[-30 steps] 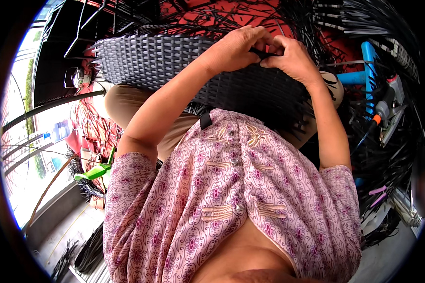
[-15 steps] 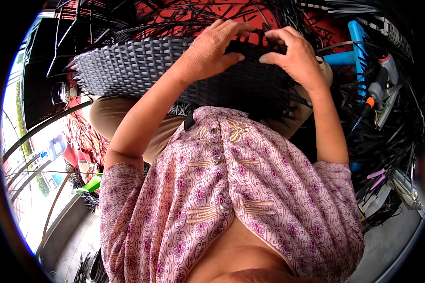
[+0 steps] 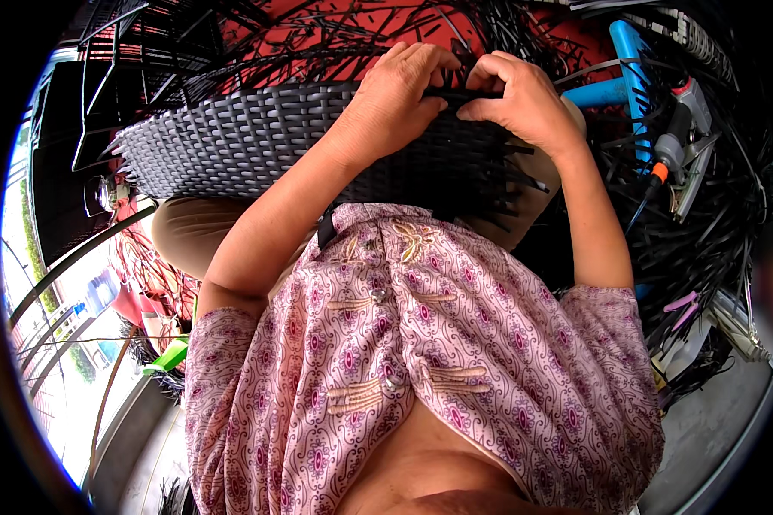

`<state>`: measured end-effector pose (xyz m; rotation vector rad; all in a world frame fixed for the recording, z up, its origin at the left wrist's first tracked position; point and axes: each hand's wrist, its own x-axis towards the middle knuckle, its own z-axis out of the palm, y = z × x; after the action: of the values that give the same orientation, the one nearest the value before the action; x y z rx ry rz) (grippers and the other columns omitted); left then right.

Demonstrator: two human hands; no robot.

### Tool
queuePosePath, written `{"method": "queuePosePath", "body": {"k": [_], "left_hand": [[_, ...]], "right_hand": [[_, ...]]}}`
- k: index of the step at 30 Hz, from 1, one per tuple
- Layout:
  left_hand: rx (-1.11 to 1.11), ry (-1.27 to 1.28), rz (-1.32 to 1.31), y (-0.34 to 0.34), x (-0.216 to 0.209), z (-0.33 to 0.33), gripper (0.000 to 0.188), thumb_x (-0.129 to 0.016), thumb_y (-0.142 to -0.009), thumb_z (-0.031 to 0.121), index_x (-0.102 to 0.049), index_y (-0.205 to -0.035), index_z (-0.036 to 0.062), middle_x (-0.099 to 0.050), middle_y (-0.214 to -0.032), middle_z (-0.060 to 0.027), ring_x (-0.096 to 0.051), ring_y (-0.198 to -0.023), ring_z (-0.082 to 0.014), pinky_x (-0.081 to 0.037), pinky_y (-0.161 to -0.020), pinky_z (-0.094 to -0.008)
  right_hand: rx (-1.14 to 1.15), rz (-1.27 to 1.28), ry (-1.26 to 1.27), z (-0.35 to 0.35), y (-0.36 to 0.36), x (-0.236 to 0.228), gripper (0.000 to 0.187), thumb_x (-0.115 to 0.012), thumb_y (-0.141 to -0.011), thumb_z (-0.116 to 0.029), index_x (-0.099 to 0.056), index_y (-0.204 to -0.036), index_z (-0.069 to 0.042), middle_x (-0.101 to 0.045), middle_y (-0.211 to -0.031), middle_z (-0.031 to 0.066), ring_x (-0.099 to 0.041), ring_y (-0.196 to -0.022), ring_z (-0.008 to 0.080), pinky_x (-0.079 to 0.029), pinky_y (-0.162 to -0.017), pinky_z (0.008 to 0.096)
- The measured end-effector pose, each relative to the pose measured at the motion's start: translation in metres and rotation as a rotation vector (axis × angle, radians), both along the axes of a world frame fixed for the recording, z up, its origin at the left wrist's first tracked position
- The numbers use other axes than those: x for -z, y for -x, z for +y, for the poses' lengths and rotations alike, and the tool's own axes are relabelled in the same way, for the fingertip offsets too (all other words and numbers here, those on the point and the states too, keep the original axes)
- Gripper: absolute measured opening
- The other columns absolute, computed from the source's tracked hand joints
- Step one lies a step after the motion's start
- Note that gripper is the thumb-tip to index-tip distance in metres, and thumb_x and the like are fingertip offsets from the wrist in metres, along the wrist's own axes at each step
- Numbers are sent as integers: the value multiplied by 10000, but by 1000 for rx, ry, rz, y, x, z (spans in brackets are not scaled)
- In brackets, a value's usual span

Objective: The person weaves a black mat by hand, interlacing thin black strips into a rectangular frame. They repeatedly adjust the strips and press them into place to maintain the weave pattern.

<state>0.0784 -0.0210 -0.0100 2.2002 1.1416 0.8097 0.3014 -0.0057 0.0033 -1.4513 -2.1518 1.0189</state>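
A curved dark-grey wicker panel [image 3: 232, 129], woven from flat plastic strips, lies across my lap. Its right part is darker, with loose strip ends sticking out. My left hand [image 3: 395, 103] grips the upper edge, fingers bent over the far side and thumb on the near side. Close beside it, my right hand [image 3: 524, 99] is curled at the same edge, thumb below the bent fingers. The strips between the two hands are too dark to tell apart, and the far fingertips are partly hidden.
Cut black strips [image 3: 352, 51] lie scattered over a red surface [image 3: 283, 13] beyond the panel. At the right are a blue pipe-like frame [image 3: 634, 86], a grey corded tool with an orange collar [image 3: 674, 142] and a heap of black strips [image 3: 713, 223]. A bright green object [image 3: 168, 355] is at the left.
My right hand has come nearer to my left, and its fingers and thumb have drawn closer together. The view has shifted slightly; the panel still lies on my lap.
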Motion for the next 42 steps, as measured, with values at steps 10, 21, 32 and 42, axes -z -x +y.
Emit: {"method": "queuePosePath", "body": {"k": [10,21,32,42], "left_hand": [[21,49,-37,-1,7,4,500,-778,-746,-3,-617,-1215,59,-631,-1004,-93,-639,-944,-266,-547,-849,-385],[110,-92,-52,5,5,-1,585,-763,-743,-6,-600,-1295,101,-618,-994,-68,-610,-963,-280,-514,-887,-402],[92,-112,-60,-23,8,-2,575,-760,-791,50,-608,-1339,141,-709,-1037,-37,-651,-1022,-265,-491,-947,-407],[55,-230,-47,-28,14,-5,530,-792,-770,71,-640,-1275,121,-716,-1023,-14,-661,-955,-248,-516,-878,-373]], "right_hand": [[-2,65,22,-1,5,2,348,-878,-672,-154,-652,-893,-9,-693,-873,90,-689,-818,251,-539,-754,381],[148,40,-349,-40,1,18,333,-850,-786,-199,-676,-1037,-64,-663,-1010,77,-639,-985,318,-513,-874,408],[421,-1,-4,-39,-25,13,514,-603,-1002,-468,-677,-901,31,-578,-683,235,-631,-688,349,-473,-686,425],[435,442,137,-52,-33,36,182,-742,-952,-179,-738,-944,3,-626,-704,-29,-522,-677,33,-430,-623,225]]}}
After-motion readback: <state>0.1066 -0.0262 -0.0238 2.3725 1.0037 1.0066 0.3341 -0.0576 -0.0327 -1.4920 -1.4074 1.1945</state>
